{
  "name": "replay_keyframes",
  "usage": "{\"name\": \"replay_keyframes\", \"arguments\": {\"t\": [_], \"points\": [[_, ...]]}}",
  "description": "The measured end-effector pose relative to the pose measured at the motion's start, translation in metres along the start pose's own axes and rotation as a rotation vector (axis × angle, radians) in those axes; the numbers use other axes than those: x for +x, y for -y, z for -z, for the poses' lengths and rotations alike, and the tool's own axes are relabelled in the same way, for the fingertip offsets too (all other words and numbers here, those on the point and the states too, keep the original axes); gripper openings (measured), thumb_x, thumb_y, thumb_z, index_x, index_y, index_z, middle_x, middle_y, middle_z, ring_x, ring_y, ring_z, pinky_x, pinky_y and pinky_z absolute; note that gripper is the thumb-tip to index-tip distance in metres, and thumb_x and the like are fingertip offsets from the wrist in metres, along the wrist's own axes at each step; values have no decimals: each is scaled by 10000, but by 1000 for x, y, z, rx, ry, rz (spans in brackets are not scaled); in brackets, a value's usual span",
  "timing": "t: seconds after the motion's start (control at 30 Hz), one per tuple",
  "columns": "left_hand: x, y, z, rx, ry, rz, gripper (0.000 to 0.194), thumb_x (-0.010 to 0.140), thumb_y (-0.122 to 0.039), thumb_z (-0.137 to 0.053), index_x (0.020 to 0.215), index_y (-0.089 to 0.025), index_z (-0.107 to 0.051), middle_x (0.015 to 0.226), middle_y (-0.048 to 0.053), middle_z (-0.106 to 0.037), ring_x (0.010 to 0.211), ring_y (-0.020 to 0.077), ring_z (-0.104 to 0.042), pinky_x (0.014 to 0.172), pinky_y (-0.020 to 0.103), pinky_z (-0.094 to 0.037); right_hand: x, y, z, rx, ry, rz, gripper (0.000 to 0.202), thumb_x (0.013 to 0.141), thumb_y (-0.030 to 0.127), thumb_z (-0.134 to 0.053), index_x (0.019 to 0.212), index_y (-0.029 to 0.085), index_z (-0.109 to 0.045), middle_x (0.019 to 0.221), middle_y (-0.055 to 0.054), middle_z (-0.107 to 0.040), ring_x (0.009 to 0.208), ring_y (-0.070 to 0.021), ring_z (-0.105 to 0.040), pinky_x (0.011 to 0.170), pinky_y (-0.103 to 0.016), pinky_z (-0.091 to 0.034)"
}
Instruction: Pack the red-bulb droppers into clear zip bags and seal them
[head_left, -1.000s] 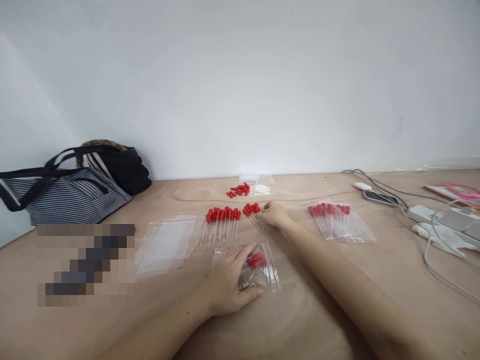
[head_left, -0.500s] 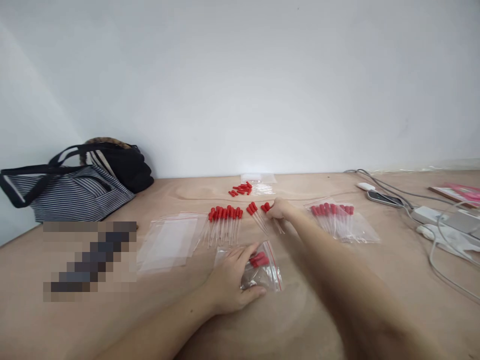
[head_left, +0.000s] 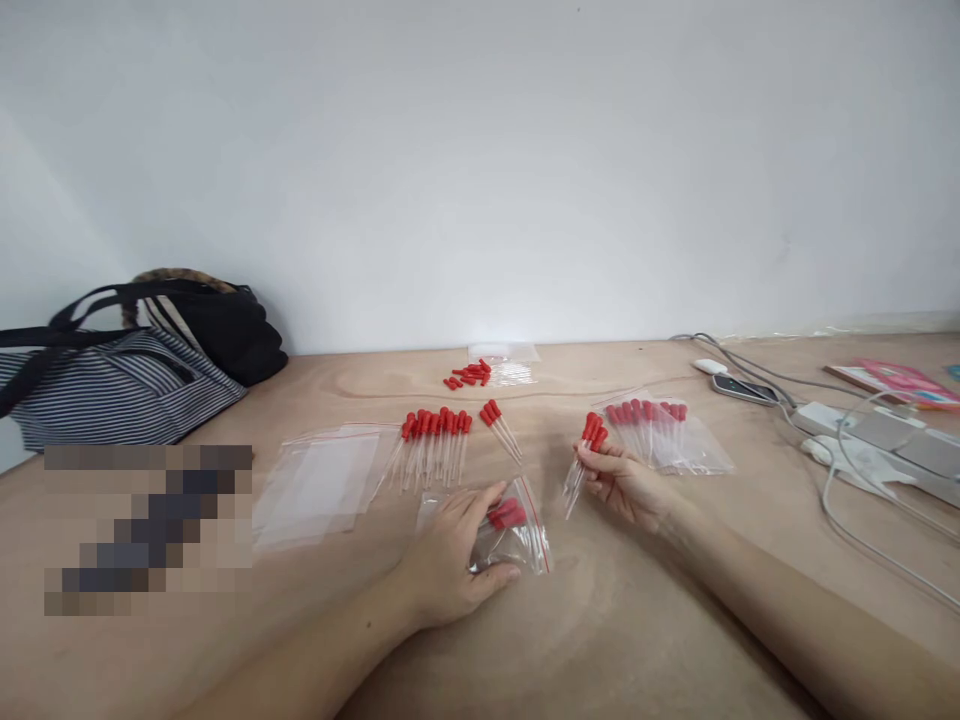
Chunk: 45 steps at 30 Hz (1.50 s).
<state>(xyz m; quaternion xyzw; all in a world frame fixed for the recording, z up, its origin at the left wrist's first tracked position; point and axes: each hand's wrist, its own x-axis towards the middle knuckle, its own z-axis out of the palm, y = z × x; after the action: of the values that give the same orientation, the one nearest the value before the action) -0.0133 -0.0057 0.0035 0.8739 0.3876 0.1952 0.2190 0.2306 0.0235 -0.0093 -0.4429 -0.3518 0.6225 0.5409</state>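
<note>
My left hand [head_left: 454,565] rests on a clear zip-lock bag [head_left: 491,552], thumb and forefinger spread apart. Red bulbs [head_left: 508,512] show through this bag; my fingers cover its left part. On the right, my right hand [head_left: 619,482] pinches a few droppers [head_left: 591,432] with red bulbs and clear stems, raised and tilted, tips pointing down and left. A row of several droppers [head_left: 435,430] lies left of centre. A smaller group of droppers [head_left: 501,430] lies just right of that row. Beside my right hand is a bag of droppers [head_left: 694,455].
Flat clear bags [head_left: 319,485] lie at left. Loose red bulbs [head_left: 472,374] and clear tubes on a bag [head_left: 510,368] are near the wall. A striped bag [head_left: 127,390] stands at far left. Cables, a phone-like device [head_left: 744,390] and a power strip [head_left: 885,440] occupy the right.
My right hand has moved right and toward me, lifting the droppers off the table. My left hand stays on the bag. The whole view has shifted slightly.
</note>
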Motion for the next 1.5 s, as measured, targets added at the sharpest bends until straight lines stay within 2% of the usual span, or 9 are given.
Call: {"name": "replay_keyframes", "arguments": {"t": [0.07, 0.3, 0.5, 0.63, 0.87, 1.1, 1.33, 1.5], "points": [[0, 0, 0, -3, -4, 7, 681, 700, -328, -633, 1284, -236, -296, 1217, 90, -483, 1115, 283, -445, 931, 473, -358, -7, -8, -4, 81, -19, -14, 269, 515, 283, -770, 715, 156, -641, 593, 35, -507, 472, -44, -381, 428, -179, -326], [0, -1, 0, -2, -9, -3, 668, 705, -315, -629, 1278, -226, -298, 1236, 97, -468, 1119, 280, -440, 932, 462, -360, -15, -16, -23, 129, -74, -10, 284, 498, 290, -786, 713, 160, -654, 627, 25, -550, 485, -48, -407, 448, -188, -338], [0, -1, -1, -1, -10, -1, 667, 702, -316, -636, 1270, -201, -307, 1225, 106, -471, 1112, 281, -444, 935, 460, -359, -26, -18, -35, 158, -28, -75, 308, 461, 246, -806, 717, 146, -668, 658, 19, -581, 514, -40, -449, 481, -169, -368], [0, 1, -3, -7, -17, -6, 667, 708, -321, -631, 1275, -220, -296, 1229, 96, -470, 1117, 280, -441, 936, 464, -357, -27, -15, -30, 136, -29, -89, 308, 456, 247, -807, 712, 147, -667, 643, 19, -580, 495, -39, -443, 483, -176, -372], [0, 0, -2, 2, -8, 24, 671, 697, -322, -642, 1271, -222, -309, 1229, 94, -474, 1127, 286, -433, 934, 478, -355, -21, -7, -14, -34, -177, 91, 342, 480, 341, -793, 742, 163, -664, 680, 1, -594, 549, -75, -463, 530, -208, -386], [0, 3, -3, -7, -11, 5, 687, 681, -325, -647, 1275, -240, -314, 1218, 87, -485, 1109, 296, -445, 923, 487, -360, -23, -11, -17, -44, -169, 206, 367, 472, 402, -785, 727, 171, -658, 673, -14, -593, 569, -101, -472, 533, -226, -384], [0, 3, -4, -2, -8, 14, 689, 679, -318, -649, 1274, -232, -311, 1228, 90, -478, 1115, 292, -442, 926, 483, -363, -26, -8, -17, -30, -192, 264, 323, 487, 376, -787, 706, 184, -649, 680, -3, -596, 580, -98, -471, 549, -225, -390], [0, 1, -4, -13, -25, 22, 664, 693, -314, -641, 1270, -244, -318, 1224, 79, -483, 1118, 286, -442, 930, 473, -363, -30, -11, -23, -21, -135, 196, 320, 496, 370, -784, 716, 176, -654, 678, -2, -599, 572, -95, -478, 546, -224, -391]]}}
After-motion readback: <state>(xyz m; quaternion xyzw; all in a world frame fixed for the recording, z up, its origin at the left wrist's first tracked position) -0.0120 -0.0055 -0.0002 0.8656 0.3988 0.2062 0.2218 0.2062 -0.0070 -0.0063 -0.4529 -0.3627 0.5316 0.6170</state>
